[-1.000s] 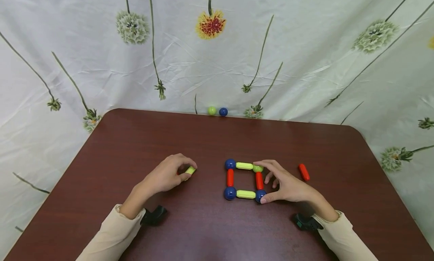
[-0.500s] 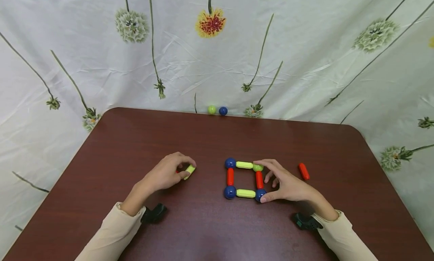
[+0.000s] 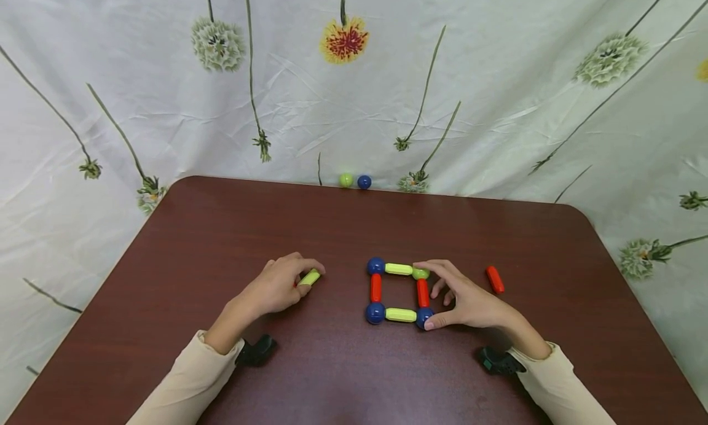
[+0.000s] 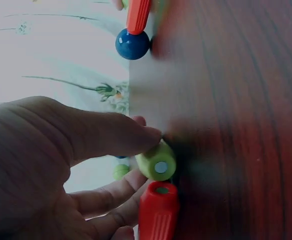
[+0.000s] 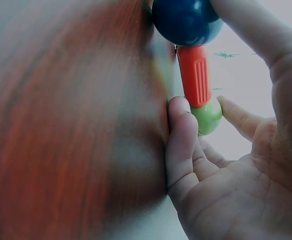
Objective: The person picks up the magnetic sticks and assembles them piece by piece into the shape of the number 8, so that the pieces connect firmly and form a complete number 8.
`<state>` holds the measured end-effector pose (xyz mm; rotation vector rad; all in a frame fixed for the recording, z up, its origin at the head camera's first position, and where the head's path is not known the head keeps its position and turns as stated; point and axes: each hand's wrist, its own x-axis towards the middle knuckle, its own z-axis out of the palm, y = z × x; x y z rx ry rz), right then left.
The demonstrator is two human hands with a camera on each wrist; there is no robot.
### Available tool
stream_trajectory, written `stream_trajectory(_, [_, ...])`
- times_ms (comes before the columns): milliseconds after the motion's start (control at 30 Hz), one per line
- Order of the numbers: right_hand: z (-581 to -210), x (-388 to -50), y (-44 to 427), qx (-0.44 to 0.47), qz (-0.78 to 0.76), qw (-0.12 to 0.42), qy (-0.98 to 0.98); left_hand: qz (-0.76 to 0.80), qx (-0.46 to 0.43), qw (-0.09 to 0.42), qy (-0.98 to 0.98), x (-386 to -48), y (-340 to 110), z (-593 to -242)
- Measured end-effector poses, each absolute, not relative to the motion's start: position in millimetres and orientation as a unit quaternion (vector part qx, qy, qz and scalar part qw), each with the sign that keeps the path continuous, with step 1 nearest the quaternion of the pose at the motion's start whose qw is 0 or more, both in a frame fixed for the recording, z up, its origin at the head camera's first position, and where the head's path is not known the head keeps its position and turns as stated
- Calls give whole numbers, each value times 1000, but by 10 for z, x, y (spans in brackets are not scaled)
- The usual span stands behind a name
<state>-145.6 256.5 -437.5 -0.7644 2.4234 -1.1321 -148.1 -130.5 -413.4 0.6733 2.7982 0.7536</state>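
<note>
In the head view a square of magnetic rods and balls lies on the table: two yellow-green rods [image 3: 401, 315], two red rods [image 3: 423, 293], three blue balls [image 3: 375, 313] and one green ball [image 3: 421, 272]. My right hand [image 3: 470, 299] holds its right side, thumb on the near blue ball [image 5: 188, 20] and index finger on the green ball [image 5: 208, 117]. Left of the square, my left hand [image 3: 279, 284] pinches a loose yellow-green rod [image 3: 310, 277] between thumb and index finger. Under that hand a loose red rod [image 4: 158, 212] lies close beside it, mostly hidden from the head view.
Another red rod [image 3: 495, 279] lies on the table [image 3: 249, 216] to the right of my right hand. At the far edge sit a green ball [image 3: 346, 180] and a blue ball [image 3: 364, 182], against a flowered cloth [image 3: 498, 105].
My left hand, still with the yellow-green rod, has shifted slightly right and toward me over the last half second. My right hand and the square have stayed in place.
</note>
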Motion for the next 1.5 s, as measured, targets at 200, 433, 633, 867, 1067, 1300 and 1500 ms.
stream_trajectory(200, [-4369, -1462, 2561, -272, -399, 177, 857, 273, 223, 67, 933, -1487, -1294, -4163])
stream_trajectory(433, [-4371, -1457, 2562, -273, -400, 176, 857, 314, 220, 50, 922, -1469, -1286, -4137])
stream_trajectory(633, [-4390, -1453, 2564, -272, -400, 177, 857, 352, 231, 44, 906, -1447, -1251, -4114])
stream_trajectory(867, [-4386, -1452, 2568, -271, -398, 175, 859, 403, 252, 63, 878, -1390, -1154, -4092])
stream_trajectory(1067, [-4395, -1447, 2565, -271, -401, 175, 857, 428, 275, 89, 857, -1345, -1049, -4136])
stream_trajectory(1300, [-4394, -1457, 2559, -269, -400, 177, 858, 446, 279, 129, 840, -1291, -997, -4151])
stream_trajectory(1500, [-4384, -1459, 2561, -271, -402, 176, 857, 449, 265, 173, 836, -1201, -940, -4149])
